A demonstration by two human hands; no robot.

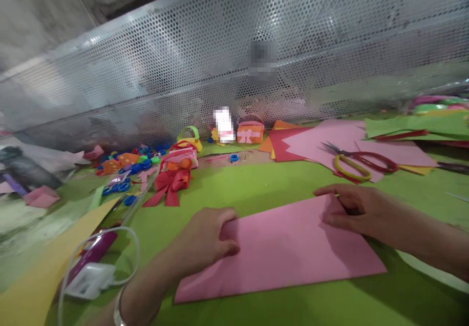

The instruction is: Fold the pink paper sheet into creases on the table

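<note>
— What are the fingers doing right now?

— The left hand (210, 235) is curling its fingers (230, 249) closed over the left edge of the flat pink rectangular paper sheet (282, 248), thumb tucked against it, apparently pinching it. The right hand (351, 209) is lying flatter, its fingers (328, 192) stretched out and pressing down on the sheet's far right corner, gripping nothing.

— And where is the sheet lying?

— It is lying flat on the green-covered table (256, 184), directly under and between both hands. Its long axis is running left to right, slanting slightly away toward the right hand. Both hands are touching it; neither is nearer.

— What is sitting around it?

— Beyond the right hand, the red-and-yellow-handled scissors (361, 162) are resting on a spread of pink and red paper sheets (330, 143). Beyond the left hand, a red paper bow (168, 187) and small paper handbags (250, 132) are standing near scattered blue rings (139, 167). A perforated metal screen (256, 48) is closing off the back of the table.
</note>
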